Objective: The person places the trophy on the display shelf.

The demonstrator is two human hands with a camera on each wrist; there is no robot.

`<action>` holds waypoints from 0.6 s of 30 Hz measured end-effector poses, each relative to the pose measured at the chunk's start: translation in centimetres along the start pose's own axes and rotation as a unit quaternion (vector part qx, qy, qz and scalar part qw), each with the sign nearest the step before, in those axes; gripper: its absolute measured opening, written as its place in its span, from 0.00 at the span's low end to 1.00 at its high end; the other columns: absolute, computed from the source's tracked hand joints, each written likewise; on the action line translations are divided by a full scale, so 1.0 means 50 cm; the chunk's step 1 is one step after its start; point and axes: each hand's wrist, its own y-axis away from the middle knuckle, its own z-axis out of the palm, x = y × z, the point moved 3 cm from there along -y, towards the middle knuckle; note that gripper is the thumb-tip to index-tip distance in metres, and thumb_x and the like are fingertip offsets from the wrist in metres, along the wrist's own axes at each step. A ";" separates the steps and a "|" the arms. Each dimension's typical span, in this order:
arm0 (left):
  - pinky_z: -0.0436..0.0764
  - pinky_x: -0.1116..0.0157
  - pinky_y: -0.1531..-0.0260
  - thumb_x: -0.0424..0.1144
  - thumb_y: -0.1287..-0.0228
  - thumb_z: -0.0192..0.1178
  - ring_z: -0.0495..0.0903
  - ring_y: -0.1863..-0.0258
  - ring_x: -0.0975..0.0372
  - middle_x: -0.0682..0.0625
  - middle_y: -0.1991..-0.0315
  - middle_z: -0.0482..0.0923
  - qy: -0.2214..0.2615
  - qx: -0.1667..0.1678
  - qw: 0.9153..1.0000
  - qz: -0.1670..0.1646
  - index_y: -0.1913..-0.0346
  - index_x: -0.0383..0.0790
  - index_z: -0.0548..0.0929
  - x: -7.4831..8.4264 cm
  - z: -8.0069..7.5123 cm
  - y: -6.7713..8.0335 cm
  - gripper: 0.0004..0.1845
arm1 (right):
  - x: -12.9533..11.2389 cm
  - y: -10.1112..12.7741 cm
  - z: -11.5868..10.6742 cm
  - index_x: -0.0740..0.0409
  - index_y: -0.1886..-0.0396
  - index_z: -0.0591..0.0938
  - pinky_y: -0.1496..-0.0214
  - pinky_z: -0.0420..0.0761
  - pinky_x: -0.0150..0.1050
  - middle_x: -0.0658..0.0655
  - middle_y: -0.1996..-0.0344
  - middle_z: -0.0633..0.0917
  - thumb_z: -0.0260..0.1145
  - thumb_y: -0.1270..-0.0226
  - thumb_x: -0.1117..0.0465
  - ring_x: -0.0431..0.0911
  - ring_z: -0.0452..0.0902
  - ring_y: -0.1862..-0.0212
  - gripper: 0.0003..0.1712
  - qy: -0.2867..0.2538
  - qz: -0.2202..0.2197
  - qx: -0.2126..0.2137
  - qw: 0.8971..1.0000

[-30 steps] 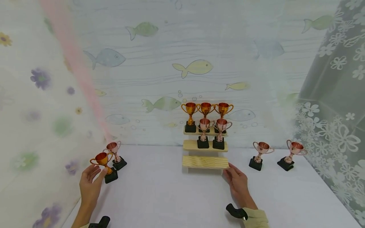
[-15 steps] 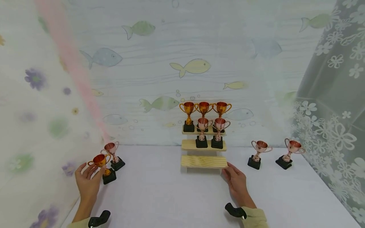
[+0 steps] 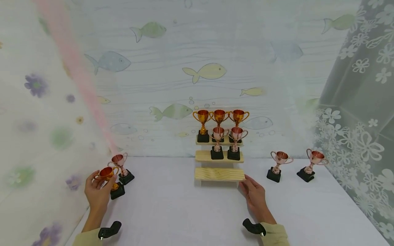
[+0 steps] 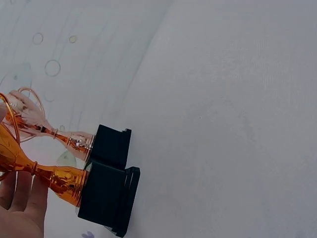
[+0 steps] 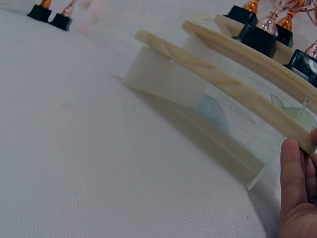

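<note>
Head view: the left hand (image 3: 97, 191) is curled round the gold cup (image 3: 107, 173) at the left edge of the table (image 3: 184, 212), fingers about the bowl and stem. The cup's black base sits on the table, just in front of a pink cup (image 3: 119, 160) whose base nearly touches it. The right hand (image 3: 254, 195) lies flat with relaxed, straight fingers, holding nothing; its fingertips (image 3: 244, 178) meet the right end of the bottom step of the wooden stand (image 3: 219, 174). The stand's top step carries three gold cups (image 3: 219, 117); the middle step carries two pink cups (image 3: 227, 134). Two further pink cups (image 3: 279, 159) stand well to the right on the table.

Left wrist view: the gold cup (image 4: 29, 166) is gripped near the bowl, fingers (image 4: 22, 198) under the stem. Its black base (image 4: 106, 201) lies against that of the pink cup (image 4: 34, 119).

Right wrist view: fingers (image 5: 292, 178) straight, just beside the stand's (image 5: 223, 82) lowest plank and clear support. Actual contact cannot be confirmed here.
</note>
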 end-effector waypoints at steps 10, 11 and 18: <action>0.76 0.87 0.56 0.37 0.37 0.72 0.75 0.52 0.71 0.63 0.51 0.75 -0.059 0.017 0.998 -0.003 0.36 0.40 0.74 0.006 0.006 -0.004 0.29 | 0.001 -0.003 0.001 0.64 0.22 0.62 0.39 0.79 0.29 0.62 0.30 0.70 0.54 0.20 0.64 0.31 0.82 0.53 0.31 0.006 0.005 -0.002 1.000; 0.76 0.87 0.56 0.37 0.38 0.72 0.76 0.52 0.71 0.63 0.51 0.76 -0.062 0.016 0.998 -0.002 0.35 0.40 0.74 0.007 0.006 -0.004 0.29 | 0.001 -0.003 0.001 0.65 0.22 0.62 0.39 0.80 0.30 0.61 0.31 0.71 0.54 0.20 0.64 0.31 0.82 0.53 0.31 0.005 0.004 -0.001 1.000; 0.77 0.86 0.58 0.32 0.41 0.74 0.80 0.58 0.73 0.64 0.55 0.79 -0.047 0.002 0.998 0.038 0.35 0.37 0.77 0.033 -0.001 0.000 0.30 | -0.002 -0.004 -0.001 0.67 0.24 0.64 0.40 0.80 0.30 0.54 0.42 0.78 0.54 0.21 0.66 0.32 0.83 0.53 0.30 -0.006 0.001 0.003 1.000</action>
